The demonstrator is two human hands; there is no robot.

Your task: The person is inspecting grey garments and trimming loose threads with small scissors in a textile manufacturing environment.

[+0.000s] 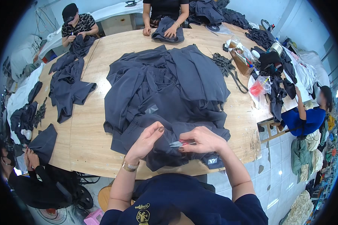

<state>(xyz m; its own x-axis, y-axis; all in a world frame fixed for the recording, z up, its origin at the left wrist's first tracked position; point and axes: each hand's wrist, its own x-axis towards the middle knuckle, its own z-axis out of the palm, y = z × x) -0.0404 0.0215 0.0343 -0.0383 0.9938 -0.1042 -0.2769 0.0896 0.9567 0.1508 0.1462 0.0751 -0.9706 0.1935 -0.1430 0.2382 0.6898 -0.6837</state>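
- We had a broad heap of charcoal-grey cloth garments point(199, 75) over the middle of the pale wooden table point(88, 150), reaching close to its near edge.
- Both our hands were over the near part of that heap, at a charcoal-grey garment in loose folds point(159, 152) by the table's near edge.
- Our left hand point(144, 142) had its fingers bent toward the thumb, right at the cloth; we could not tell whether the fingertips met or pinched any fabric.
- Our right hand point(204, 140) grasped a small pair of red-handled metal snips point(175, 144), blades pointing toward our left hand, just over the folds.
- We judged the garment soft and limp, light enough for one hand, apt to sag and crease, and fragile only where a blade could nick it.
- We judged a seam or hem the surest hold, pinched between thumb and fingertips, clear of the points; the snips looked stiff and light, best held by their handles.
- A small pale square label point(151, 108) showed on the heap, beyond our hands.
- Toward the table's right edge we saw a tangle of dark narrow straps point(223, 64) and a clear plastic bag with red contents point(257, 88).
- At the far edge, a co-worker in a black top point(165, 7) rested a hand on a bunched dark garment point(161, 35).
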